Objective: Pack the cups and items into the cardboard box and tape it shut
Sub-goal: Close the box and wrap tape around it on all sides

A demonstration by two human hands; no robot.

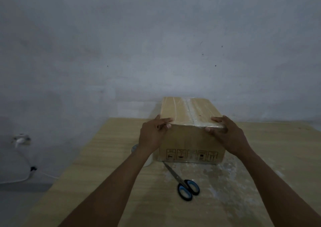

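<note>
A closed cardboard box (188, 139) stands on the wooden table (104, 157), its top flaps down and a strip of clear tape running along the middle seam. My left hand (152, 134) grips the box's near left top corner, fingers on the top and thumb on the front face. My right hand (227, 133) grips the near right top corner the same way. A roll of clear tape (147, 159) lies on the table left of the box, mostly hidden behind my left wrist. The box's contents are hidden.
Scissors (184, 183) with black and blue handles lie on the table just in front of the box, blades pointing at it. A grey wall rises behind the table. A wall socket (20, 139) with a white cable hangs at the left.
</note>
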